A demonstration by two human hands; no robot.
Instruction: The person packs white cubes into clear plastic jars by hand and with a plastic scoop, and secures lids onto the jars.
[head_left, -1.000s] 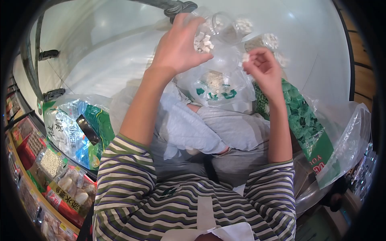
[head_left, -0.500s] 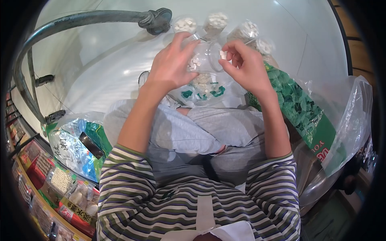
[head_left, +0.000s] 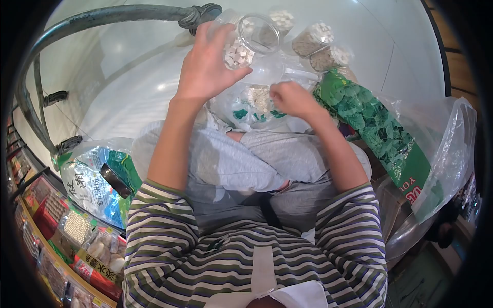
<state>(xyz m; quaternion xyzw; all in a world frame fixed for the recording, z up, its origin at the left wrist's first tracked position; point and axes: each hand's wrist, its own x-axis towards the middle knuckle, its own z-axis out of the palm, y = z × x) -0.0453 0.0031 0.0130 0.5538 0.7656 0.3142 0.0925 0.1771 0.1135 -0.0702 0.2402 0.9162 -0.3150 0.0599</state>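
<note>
My left hand (head_left: 203, 69) is wrapped round the side of a clear plastic jar (head_left: 259, 53). White cubes (head_left: 238, 54) lie inside that jar, which is tilted with its round mouth towards the far side. Lower down, my right hand (head_left: 294, 97) is closed at the edge of an opened clear bag (head_left: 222, 109) with green print. Small whitish pieces (head_left: 261, 97) lie in the bag, right beside my right fingertips. What those fingers hold, if anything, is hidden.
Several clear jars of white cubes, one (head_left: 313, 40) among them, stand beyond my hands. A green-printed bag (head_left: 380, 128) lies to the right, a blue-and-white package (head_left: 97, 185) to the left. A metal tube frame (head_left: 113, 11) curves round the upper left, above shelves of packaged food (head_left: 77, 228).
My right hand has moved down from the jar's mouth, where it held white cubes, to the bag. My left hand has moved up and left and turned the jar, so its mouth faces away.
</note>
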